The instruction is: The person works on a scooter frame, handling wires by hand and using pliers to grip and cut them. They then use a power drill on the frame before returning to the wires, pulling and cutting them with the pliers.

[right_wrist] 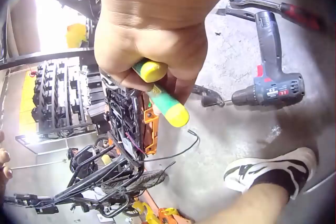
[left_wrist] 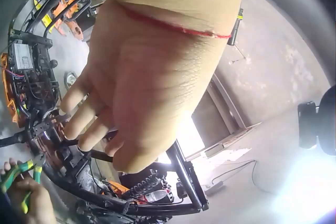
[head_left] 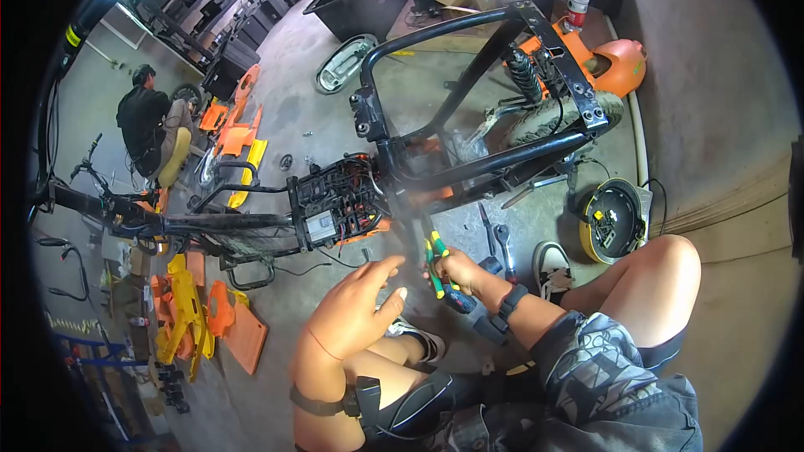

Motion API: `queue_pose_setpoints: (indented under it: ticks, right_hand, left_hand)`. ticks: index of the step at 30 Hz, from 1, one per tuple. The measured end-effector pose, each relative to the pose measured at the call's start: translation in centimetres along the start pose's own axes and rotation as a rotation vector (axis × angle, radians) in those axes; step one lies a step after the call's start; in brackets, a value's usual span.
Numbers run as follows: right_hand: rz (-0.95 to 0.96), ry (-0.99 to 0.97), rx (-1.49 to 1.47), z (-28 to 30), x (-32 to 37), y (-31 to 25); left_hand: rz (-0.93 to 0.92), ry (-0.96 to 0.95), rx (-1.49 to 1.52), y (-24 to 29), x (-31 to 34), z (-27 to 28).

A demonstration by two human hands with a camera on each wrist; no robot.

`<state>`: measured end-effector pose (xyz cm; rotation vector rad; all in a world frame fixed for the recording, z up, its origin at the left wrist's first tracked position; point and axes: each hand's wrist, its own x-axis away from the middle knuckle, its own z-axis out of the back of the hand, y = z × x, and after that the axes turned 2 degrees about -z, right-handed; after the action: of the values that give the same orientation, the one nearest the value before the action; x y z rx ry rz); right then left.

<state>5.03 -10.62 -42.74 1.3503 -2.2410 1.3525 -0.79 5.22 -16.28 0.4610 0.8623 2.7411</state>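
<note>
My right hand (head_left: 463, 269) grips pliers (head_left: 432, 274) with green and yellow handles, close to the near side of a black bike frame (head_left: 452, 25). The plier jaws show in the left wrist view beside the frame tubes; in the right wrist view only the handle ends (right_wrist: 168, 107) stick out below the palm. My left hand (head_left: 356, 314) is raised just left of the pliers, its fingers loosely bent and the palm bare. A wiring bay (head_left: 320, 226) with cables and a silver box lies beyond it, in the middle of the bike.
A cordless drill (right_wrist: 270, 85) and a ratchet (right_wrist: 262, 2) lie on the floor by my shoes. To the right sits a yellow-rimmed bowl (head_left: 589, 238) with small parts. Orange panels (head_left: 247, 339) lie on the left. Another person (head_left: 146, 121) sits at the far left.
</note>
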Motion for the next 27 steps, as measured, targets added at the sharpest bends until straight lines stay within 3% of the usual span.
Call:
queue_pose_setpoints:
  ticks: [5, 9, 11, 16, 23, 27]
  right_hand:
    - [0.000, 0.112, -0.329, -3.9, 0.4, -0.3]
    - [-0.032, 0.055, -0.458, -4.4, 0.1, -1.2]
    - [-0.044, -0.102, -0.634, -4.8, -0.2, -1.8]
    - [-0.005, -0.015, -0.780, -6.2, 0.9, -3.3]
    - [-0.045, 0.041, -0.799, -6.9, 0.5, -4.0]
    - [-0.057, 0.188, -0.642, -7.7, 0.6, -4.3]
  left_hand:
    - [-0.004, -0.004, -0.007, 0.0, -0.1, -0.1]
    - [-0.020, -0.021, -0.022, 0.5, 0.0, 0.2]
    - [-0.025, -0.017, 0.015, 0.4, 0.2, 0.3]
    - [-0.023, -0.009, 0.006, 0.1, 0.6, 0.5]
    - [-0.041, -0.004, 0.025, -0.2, 0.8, 1.0]
    - [-0.041, -0.011, 0.024, 0.0, 1.0, 1.6]
